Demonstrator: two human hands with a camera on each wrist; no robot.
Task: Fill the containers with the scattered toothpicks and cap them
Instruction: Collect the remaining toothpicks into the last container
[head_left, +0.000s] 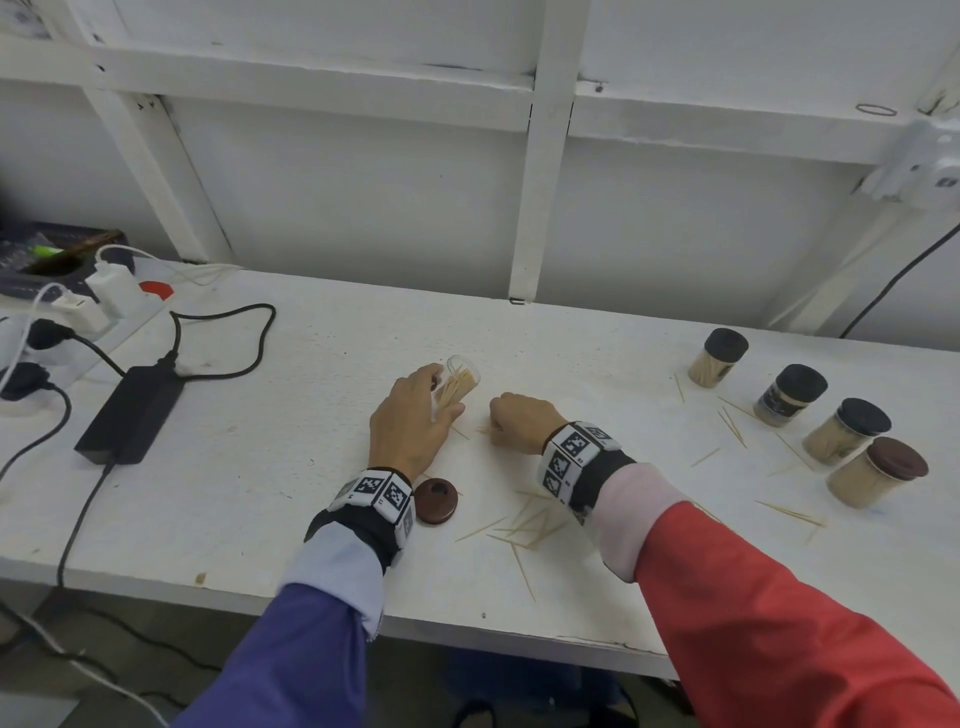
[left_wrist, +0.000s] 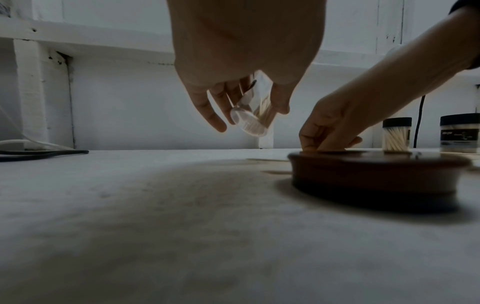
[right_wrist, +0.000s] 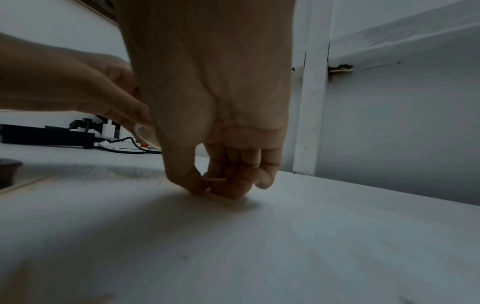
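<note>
My left hand (head_left: 415, 415) grips a clear container (head_left: 460, 384) partly filled with toothpicks, tilted and lifted off the white table (head_left: 311, 467); the left wrist view shows its round base (left_wrist: 249, 121) off the surface. Just right of it, my right hand (head_left: 519, 421) is curled down on the table, thumb and fingers pinching a toothpick (right_wrist: 214, 179). A brown cap (head_left: 435, 500) lies by my left wrist. Loose toothpicks (head_left: 524, 525) are scattered in front of my right wrist, and more toothpicks (head_left: 732, 426) lie further right.
Several capped, filled containers (head_left: 841, 431) stand in a row at the right, three with black caps and one brown-capped container (head_left: 878, 473). A black power adapter (head_left: 132, 410) with cables and a plug strip (head_left: 78, 306) occupy the left. A white wall lies behind.
</note>
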